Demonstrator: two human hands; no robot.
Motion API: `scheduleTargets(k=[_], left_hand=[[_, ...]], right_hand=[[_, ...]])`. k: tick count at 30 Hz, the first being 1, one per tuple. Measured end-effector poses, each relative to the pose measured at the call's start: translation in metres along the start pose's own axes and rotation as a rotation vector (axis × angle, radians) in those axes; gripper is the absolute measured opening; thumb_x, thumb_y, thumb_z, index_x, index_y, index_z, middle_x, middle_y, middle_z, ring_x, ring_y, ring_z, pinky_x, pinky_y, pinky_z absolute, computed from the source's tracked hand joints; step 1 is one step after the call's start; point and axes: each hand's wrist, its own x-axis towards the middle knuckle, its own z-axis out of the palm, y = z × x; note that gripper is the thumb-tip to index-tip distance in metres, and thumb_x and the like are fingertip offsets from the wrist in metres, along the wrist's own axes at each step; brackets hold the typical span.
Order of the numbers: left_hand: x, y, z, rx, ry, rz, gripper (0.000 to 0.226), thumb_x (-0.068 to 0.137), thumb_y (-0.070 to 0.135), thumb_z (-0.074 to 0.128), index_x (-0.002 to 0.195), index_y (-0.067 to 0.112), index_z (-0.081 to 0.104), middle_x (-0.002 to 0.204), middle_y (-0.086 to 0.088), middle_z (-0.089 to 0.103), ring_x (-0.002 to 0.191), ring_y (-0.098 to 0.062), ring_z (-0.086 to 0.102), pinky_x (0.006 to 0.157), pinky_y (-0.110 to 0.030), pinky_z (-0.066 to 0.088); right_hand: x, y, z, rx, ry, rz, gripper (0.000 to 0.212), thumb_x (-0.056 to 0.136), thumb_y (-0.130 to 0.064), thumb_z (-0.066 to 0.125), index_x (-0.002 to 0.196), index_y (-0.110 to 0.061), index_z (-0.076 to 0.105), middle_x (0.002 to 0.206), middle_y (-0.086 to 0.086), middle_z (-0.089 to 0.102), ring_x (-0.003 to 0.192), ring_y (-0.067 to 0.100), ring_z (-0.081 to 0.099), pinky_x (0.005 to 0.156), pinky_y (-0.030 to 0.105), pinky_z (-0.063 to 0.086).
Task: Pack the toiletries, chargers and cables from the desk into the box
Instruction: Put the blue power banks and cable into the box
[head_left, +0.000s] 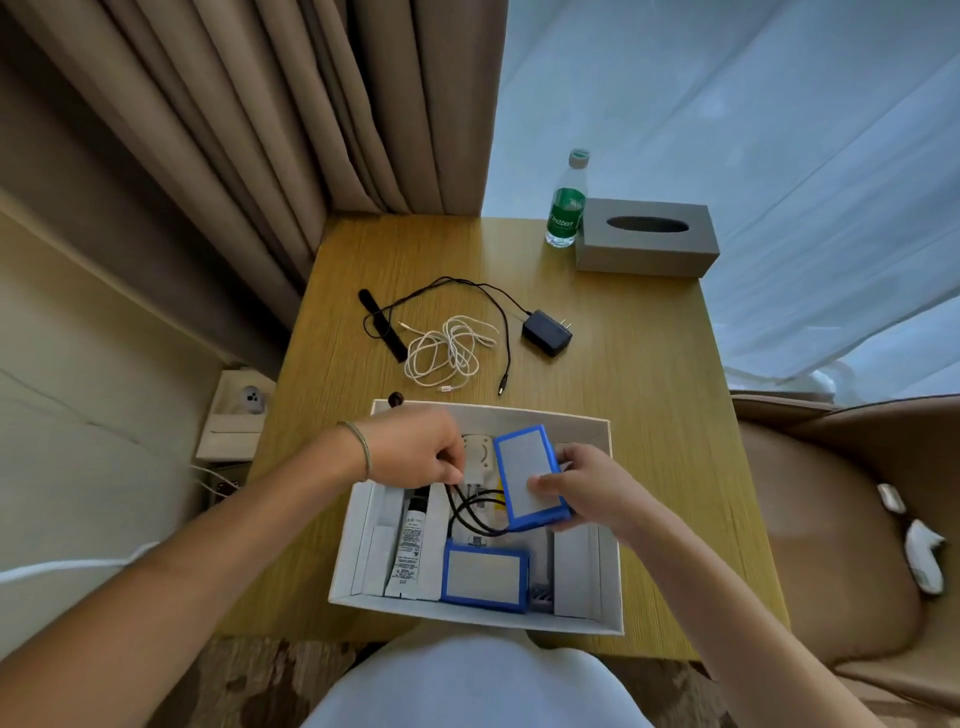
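Note:
A white open box (613, 525) sits on the wooden desk (639, 364) near its front edge. Inside lie a white tube (412, 551), a blue battery pack (485, 578) and a white plug (479, 457). My right hand (587, 488) holds a second blue battery pack (530, 475) tilted over the box. My left hand (415, 449) pinches that pack's black lead (467, 512) inside the box. Farther back on the desk lie a white coiled cable (447, 353), a black charger (546, 332) with its thin black cable (498, 312), and a black strap (382, 325).
A green-labelled water bottle (566, 202) and a grey tissue box (647, 236) stand at the desk's far right corner. Curtains hang behind. A tan armchair (831, 530) is to the right, a wall socket shelf (239, 415) to the left.

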Motion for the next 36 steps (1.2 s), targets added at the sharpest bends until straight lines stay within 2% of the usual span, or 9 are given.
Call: scheduleTargets(k=[4,8,11,19,24,27,31,33,36], left_hand=[[0.006,0.011,0.021,0.266,0.104,0.039,0.017,0.092,0.017,0.060,0.089,0.024,0.075,0.085,0.008,0.065,0.083,-0.015,0.058,0.073,-0.029,0.047],[0.018,0.019,0.041,0.582,0.232,0.199,0.017,0.087,0.010,0.063,0.087,0.023,0.074,0.085,0.002,0.063,0.097,-0.023,0.052,0.101,-0.039,0.042],[0.022,0.020,0.047,0.751,0.243,0.296,0.021,0.082,0.003,0.061,0.079,0.021,0.073,0.073,0.002,0.065,0.092,-0.022,0.055,0.123,-0.053,0.014],[0.027,0.009,0.057,0.942,0.246,0.423,0.024,0.079,0.005,0.060,0.068,0.022,0.072,0.056,0.005,0.058,0.087,-0.023,0.053,0.120,-0.064,0.008],[0.025,0.004,0.055,1.002,0.289,0.449,0.018,0.078,0.010,0.071,0.066,0.023,0.072,0.056,0.005,0.060,0.090,-0.025,0.056,0.113,-0.057,0.027],[0.023,0.003,0.057,1.049,0.247,0.481,0.012,0.077,0.017,0.078,0.067,0.022,0.073,0.060,0.003,0.067,0.098,-0.029,0.056,0.107,-0.054,0.034],[0.023,-0.005,0.060,1.093,0.232,0.505,0.005,0.079,0.024,0.078,0.075,0.024,0.075,0.074,0.003,0.074,0.105,-0.029,0.054,0.106,-0.052,0.033],[0.025,-0.013,0.064,1.092,0.261,0.515,0.005,0.082,0.021,0.074,0.078,0.023,0.076,0.083,0.002,0.074,0.106,-0.028,0.053,0.109,-0.053,0.028],[0.030,-0.027,0.074,1.072,0.407,0.529,0.012,0.091,0.015,0.063,0.091,0.019,0.074,0.122,-0.010,0.065,0.127,-0.034,0.044,0.116,-0.056,0.019]], right_hand=[[0.014,0.014,0.018,-0.250,0.085,-0.043,0.019,0.089,-0.023,0.069,0.083,-0.027,0.052,0.086,0.000,0.065,0.075,0.014,0.068,0.058,0.029,0.062],[0.029,0.031,0.032,-0.251,0.145,0.019,0.019,0.090,-0.025,0.068,0.084,-0.026,0.050,0.086,-0.001,0.064,0.073,0.015,0.066,0.066,0.039,0.064],[0.037,0.040,0.036,-0.283,0.182,0.062,0.025,0.093,-0.029,0.065,0.106,-0.015,0.050,0.099,0.004,0.064,0.075,0.016,0.065,0.066,0.040,0.064],[0.043,0.036,0.045,-0.346,0.172,0.117,0.033,0.101,-0.035,0.052,0.119,-0.011,0.038,0.100,0.016,0.068,0.083,0.033,0.072,0.067,0.046,0.063],[0.033,0.020,0.043,-0.924,0.319,-0.039,0.018,0.101,-0.028,0.052,0.109,-0.013,0.059,0.090,0.004,0.066,0.081,0.023,0.067,0.060,0.032,0.046],[0.026,0.006,0.036,-0.784,0.556,-0.466,0.015,0.098,-0.019,0.055,0.113,-0.020,0.056,0.069,-0.004,0.061,0.058,0.016,0.061,0.048,0.027,0.039],[0.028,-0.009,0.030,-0.825,0.369,-0.772,0.052,0.097,-0.020,0.061,0.147,-0.027,0.046,0.106,-0.004,0.072,0.086,0.018,0.069,0.068,0.034,0.058],[0.031,-0.013,0.030,-0.903,0.426,-0.778,0.035,0.097,-0.025,0.061,0.132,-0.023,0.060,0.108,-0.001,0.073,0.092,0.021,0.069,0.070,0.036,0.058],[0.034,-0.016,0.032,-0.993,0.512,-0.808,0.007,0.088,-0.024,0.074,0.093,-0.020,0.072,0.079,-0.003,0.067,0.067,0.017,0.060,0.053,0.031,0.050]])
